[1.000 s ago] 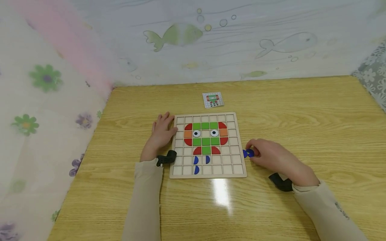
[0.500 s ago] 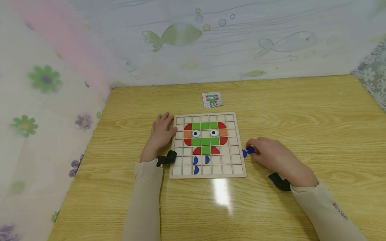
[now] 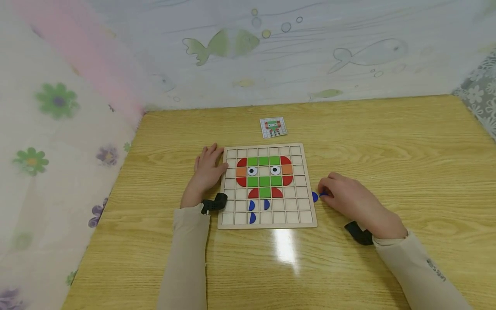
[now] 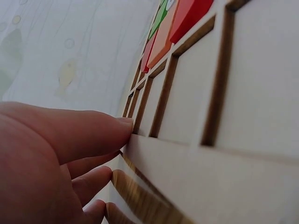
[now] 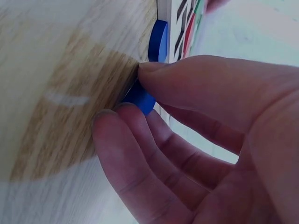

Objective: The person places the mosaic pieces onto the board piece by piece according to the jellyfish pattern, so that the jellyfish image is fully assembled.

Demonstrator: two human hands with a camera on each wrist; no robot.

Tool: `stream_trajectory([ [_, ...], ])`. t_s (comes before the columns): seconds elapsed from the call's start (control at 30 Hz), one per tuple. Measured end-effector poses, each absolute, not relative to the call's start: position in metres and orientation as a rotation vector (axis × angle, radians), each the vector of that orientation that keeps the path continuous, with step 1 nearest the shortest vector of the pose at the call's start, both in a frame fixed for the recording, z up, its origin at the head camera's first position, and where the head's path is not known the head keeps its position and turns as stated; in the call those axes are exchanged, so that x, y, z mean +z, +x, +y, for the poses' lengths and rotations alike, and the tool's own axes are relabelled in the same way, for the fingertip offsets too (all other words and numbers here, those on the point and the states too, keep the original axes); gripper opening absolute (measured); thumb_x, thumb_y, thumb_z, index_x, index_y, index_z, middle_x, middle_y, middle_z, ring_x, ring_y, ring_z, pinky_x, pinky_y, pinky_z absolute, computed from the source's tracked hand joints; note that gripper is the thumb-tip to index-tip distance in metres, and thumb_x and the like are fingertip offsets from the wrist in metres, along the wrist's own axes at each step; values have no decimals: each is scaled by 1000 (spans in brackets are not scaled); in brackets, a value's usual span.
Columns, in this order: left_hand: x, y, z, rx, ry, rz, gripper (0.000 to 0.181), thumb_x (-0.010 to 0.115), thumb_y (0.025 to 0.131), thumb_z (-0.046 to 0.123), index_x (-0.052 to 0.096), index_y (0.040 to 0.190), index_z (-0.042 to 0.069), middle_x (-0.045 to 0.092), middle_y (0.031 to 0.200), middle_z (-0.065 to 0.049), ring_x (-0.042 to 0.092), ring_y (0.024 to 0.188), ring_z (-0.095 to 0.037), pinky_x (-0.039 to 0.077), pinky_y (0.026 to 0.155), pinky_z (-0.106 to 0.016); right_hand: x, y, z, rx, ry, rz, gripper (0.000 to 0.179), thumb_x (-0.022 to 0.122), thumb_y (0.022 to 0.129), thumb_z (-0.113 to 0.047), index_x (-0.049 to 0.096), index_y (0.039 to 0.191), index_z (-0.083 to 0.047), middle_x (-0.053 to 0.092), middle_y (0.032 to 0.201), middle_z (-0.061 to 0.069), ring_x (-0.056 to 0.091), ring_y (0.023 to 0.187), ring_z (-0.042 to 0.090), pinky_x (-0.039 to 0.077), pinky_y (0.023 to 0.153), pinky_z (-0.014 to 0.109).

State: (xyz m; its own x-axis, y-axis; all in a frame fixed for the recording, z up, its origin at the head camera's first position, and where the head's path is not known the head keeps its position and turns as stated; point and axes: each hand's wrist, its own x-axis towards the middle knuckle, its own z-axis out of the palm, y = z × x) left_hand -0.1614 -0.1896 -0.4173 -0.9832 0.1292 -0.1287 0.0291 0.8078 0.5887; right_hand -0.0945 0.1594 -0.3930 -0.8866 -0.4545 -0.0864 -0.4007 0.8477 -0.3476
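My right hand (image 3: pixel 348 200) is off the board's right side, thumb and fingers pinching a blue half-circle tile (image 5: pixel 141 99) low over the table. Another blue half-circle (image 3: pixel 314 197) lies against the board's right edge. With its fingers spread, my left hand (image 3: pixel 207 172) rests at the left edge of the wooden grid board (image 3: pixel 267 226); in the left wrist view its thumb (image 4: pixel 93 133) touches the rim. On the board, green squares (image 3: pixel 264 181), red quarter-round tiles (image 3: pixel 286 160), orange squares (image 3: pixel 286 169) and two eye discs (image 3: pixel 252 171) form a figure. Below them sit three blue half-circles (image 3: pixel 252 218).
Behind the board lies a small picture card (image 3: pixel 273 127) showing a similar figure on a grid. The wood-grain table (image 3: pixel 379 142) meets a wall with fish drawings (image 3: pixel 232 43) at the back. Black wrist cameras (image 3: pixel 358 234) sit under both wrists.
My right hand has shifted slightly away from the board, drawing one blue half-circle from the other and tilting it up between the fingers. My left hand stays in place.
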Motion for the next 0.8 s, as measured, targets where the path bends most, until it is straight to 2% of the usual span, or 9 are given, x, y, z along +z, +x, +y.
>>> stream_trajectory([
  [0.17, -417, -161, -189, 924, 124, 2830, 53, 48, 90, 24, 32, 138, 9, 13, 147, -9, -2, 134, -29, -4, 102, -50, -392, -97, 158, -516, -663, 2840, 5, 64, 80, -12, 62, 85, -14, 52, 78, -3, 45, 67, 13, 40, 63, 30],
  [0.37, -418, -161, -190, 918, 123, 2830, 52, 47, 91, 25, 32, 138, 10, 13, 147, -9, -3, 134, -29, -4, 103, -50, -390, -96, 151, -570, -719, 2854, 11, 62, 83, -13, 66, 93, -14, 55, 85, -3, 47, 71, 12, 42, 66, 30],
  [0.53, -417, -162, -190, 913, 116, 2829, 52, 47, 91, 26, 32, 139, 10, 13, 147, -8, -3, 134, -28, -5, 103, -49, -390, -95, 137, -642, -789, 2843, 10, 60, 83, -11, 66, 91, -14, 54, 85, -4, 47, 69, 11, 41, 64, 29],
  [0.8, -418, -162, -190, 931, 114, 2824, 53, 48, 91, 25, 32, 139, 10, 13, 147, -8, -3, 134, -28, -5, 103, -49, -387, -89, 105, -766, -800, 2744, 11, 64, 83, -19, 66, 93, -16, 56, 81, -9, 47, 70, 9, 42, 66, 27],
])
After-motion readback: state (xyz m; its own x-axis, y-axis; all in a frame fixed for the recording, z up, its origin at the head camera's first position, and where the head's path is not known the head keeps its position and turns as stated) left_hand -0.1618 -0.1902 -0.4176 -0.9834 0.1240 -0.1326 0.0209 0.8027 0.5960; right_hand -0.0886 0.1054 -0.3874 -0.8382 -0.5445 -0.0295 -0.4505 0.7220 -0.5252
